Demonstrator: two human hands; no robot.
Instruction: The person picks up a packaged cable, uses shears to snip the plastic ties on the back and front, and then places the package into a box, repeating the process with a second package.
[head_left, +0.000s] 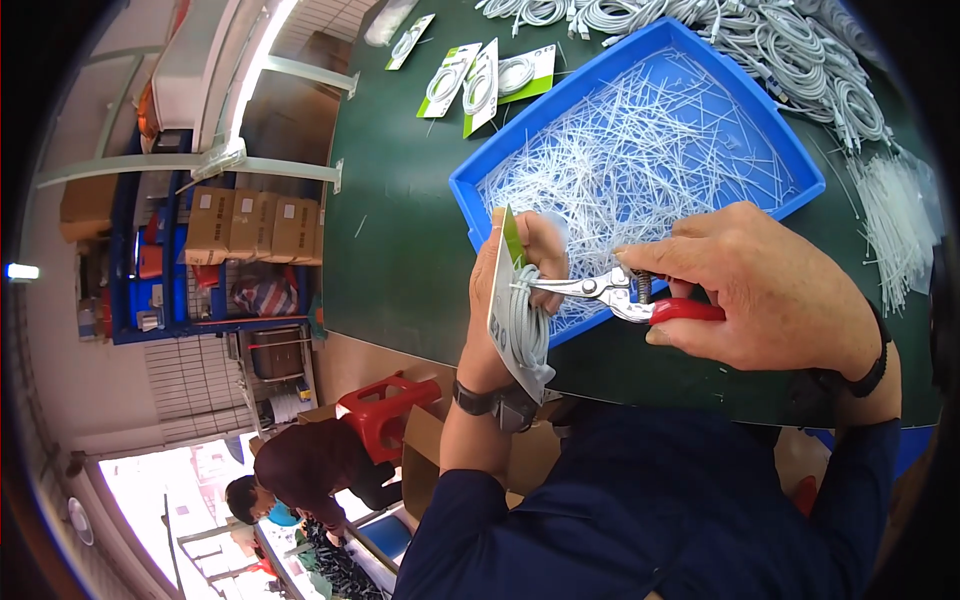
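My left hand (489, 310) is closed on a green and white card (503, 285) with a coiled grey-white cable (527, 325) fastened to it, held upright above the near side of the blue tray. In my right hand (765, 285) are spring-loaded snips (618, 292) with red-covered handles. Their narrow tips reach the cable coil near the top of the card; whether they touch a tie there is too small to tell. The blue tray (487, 188) beyond my hands holds a tangle of thin white cable-tie pieces (640, 150).
Several carded cables (480, 85) lie at the far left of the green table (385, 210). Bundled grey cables (790, 60) are heaped at the far right, near a bunch of white cable ties (895, 230). A red stool (385, 415) and another person (315, 470) are at lower left.
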